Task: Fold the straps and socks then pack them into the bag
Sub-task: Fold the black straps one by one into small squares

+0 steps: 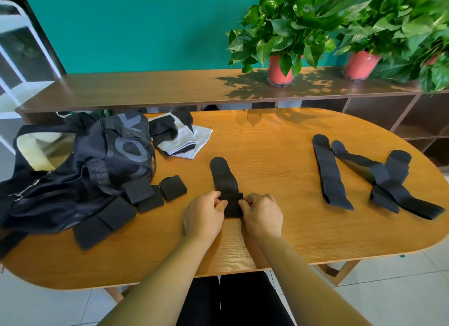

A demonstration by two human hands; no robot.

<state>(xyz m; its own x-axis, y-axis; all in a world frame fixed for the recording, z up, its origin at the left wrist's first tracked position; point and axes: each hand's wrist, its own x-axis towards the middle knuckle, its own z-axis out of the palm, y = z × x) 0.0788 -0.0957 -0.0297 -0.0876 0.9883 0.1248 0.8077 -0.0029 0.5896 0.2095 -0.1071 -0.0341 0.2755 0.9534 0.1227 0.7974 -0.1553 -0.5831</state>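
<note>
1. Here, the left hand [205, 214] and the right hand [261, 214] meet at the near middle of the wooden table [267, 240], both pinching the near end of one black strap [224, 180].
2. The fingers of each hand are curled tight on that end, where the strap is doubled over into a short fold between the thumbs; the rest of it lies flat, running away from the person to a rounded tip.
3. Just left of the hands lies a cluster of folded straps [143, 192], small black squares touching or overlapping one another, some resting against the edge of the bag.
4. The black bag [114, 153] slumps on the left end of the table, grey letters on its side, its mouth turned toward the far left.
5. Beyond it, near the table's far edge, sits a heap of socks [182, 136], black and white, touching the bag's right side.
6. Well to the right, three unfolded straps [331, 172] lie stretched out; two of them cross each other, the third lies apart on their left.
7. Nothing lies between the hands and those loose straps, only bare wood.
8. Behind the table, a long low shelf [145, 87] carries potted plants [281, 34] in red pots against a green wall.
</note>
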